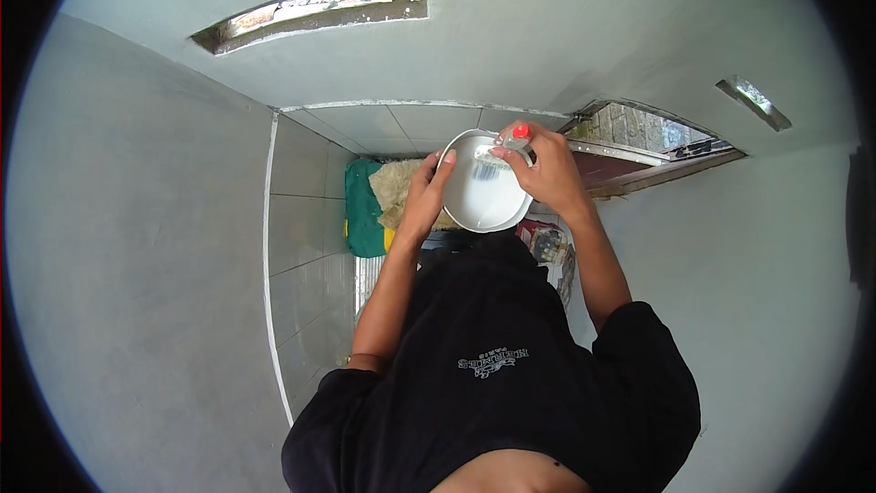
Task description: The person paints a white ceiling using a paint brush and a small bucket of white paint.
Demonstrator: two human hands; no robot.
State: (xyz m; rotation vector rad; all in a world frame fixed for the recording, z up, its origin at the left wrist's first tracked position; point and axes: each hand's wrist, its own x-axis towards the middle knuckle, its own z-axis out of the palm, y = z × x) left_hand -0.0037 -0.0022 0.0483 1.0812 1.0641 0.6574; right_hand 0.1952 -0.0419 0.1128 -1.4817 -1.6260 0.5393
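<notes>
A round white bowl is tilted so that its inside faces me. My left hand grips the bowl by its left rim, with the thumb on the edge and the fingers behind. In my right hand is what looks like a small brush, its clear handle ending in a red tip that sticks up above the fingers. The pale head and bluish bristles of the brush lie over the inside of the bowl. Part of the handle is hidden by my right hand.
Below the bowl lie a green bag and a cream fluffy cloth. A clear and red package sits lower right. Grey walls close in on both sides; a tiled wall stands left. A triangular opening is at the right.
</notes>
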